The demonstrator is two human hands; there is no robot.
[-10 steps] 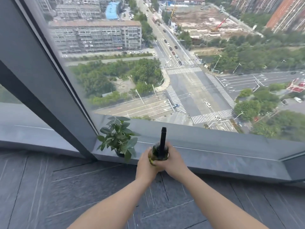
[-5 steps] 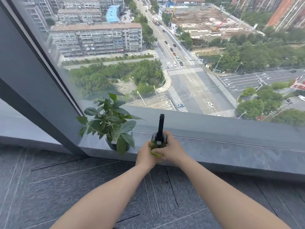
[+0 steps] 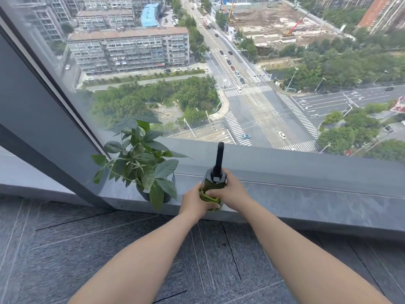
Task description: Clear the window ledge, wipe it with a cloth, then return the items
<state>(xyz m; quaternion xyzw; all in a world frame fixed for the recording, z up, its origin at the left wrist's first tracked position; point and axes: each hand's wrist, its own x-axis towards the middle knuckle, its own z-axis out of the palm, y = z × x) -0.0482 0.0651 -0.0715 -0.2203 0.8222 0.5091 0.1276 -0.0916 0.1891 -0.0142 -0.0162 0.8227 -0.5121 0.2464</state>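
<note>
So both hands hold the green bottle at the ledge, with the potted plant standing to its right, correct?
No. The head view shows the potted plant to the left of the green bottle, not its right. The left hand and right hand both hold it at the ledge.

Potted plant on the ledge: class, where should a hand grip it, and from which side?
Probably the dark pot, low down, from the room side: leaves spread over its top, the window frame stands left, the held bottle right.
</note>
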